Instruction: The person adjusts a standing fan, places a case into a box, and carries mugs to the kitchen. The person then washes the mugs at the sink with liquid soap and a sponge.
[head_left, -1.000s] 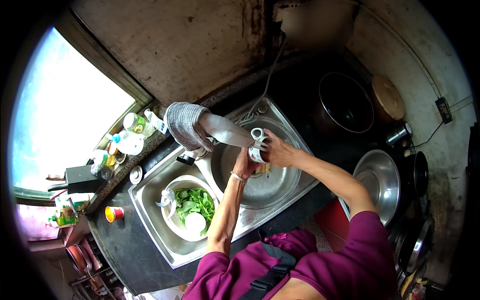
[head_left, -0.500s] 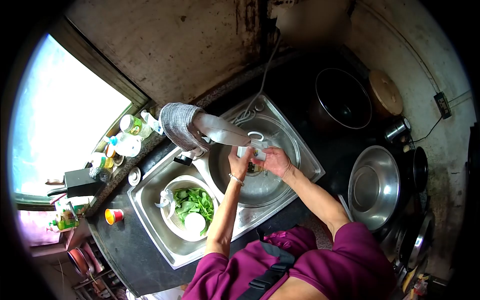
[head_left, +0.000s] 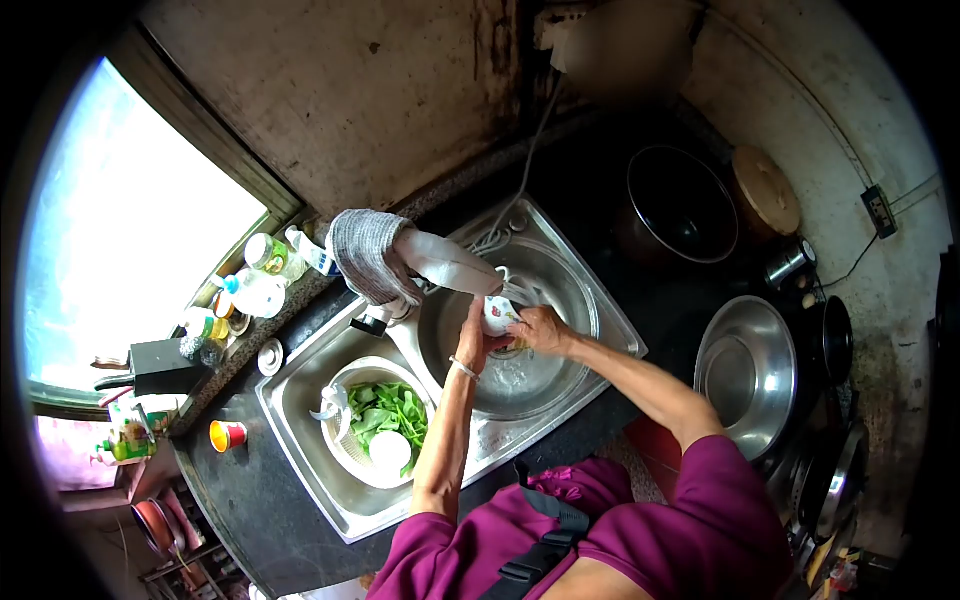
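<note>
Under the cloth-wrapped faucet (head_left: 445, 262), a small white cup or bowl (head_left: 496, 316) with a coloured print is held between my hands over the large round sink basin (head_left: 573, 375). My left hand (head_left: 473, 338) is closed around its near left side. My right hand (head_left: 542, 330) grips it from the right, with the fingers bent at its rim. Clear water seems to fall from the faucet end beside the right fingers. The fingers hide part of the print, and something lies partly hidden in the basin below.
Left of the basin, a smaller sink (head_left: 300, 420) holds a white strainer with green leaves (head_left: 385, 415) and a round white object. A steel bowl (head_left: 747, 375) and a dark pot (head_left: 683, 205) stand to the right. Bottles (head_left: 258, 292) line the windowsill; an orange cup (head_left: 228, 435) stands left.
The white piece has been turned so its rounded, printed side shows. My right hand has gone from open-palmed beneath it to knuckles-up, fingers curled at its edge.
</note>
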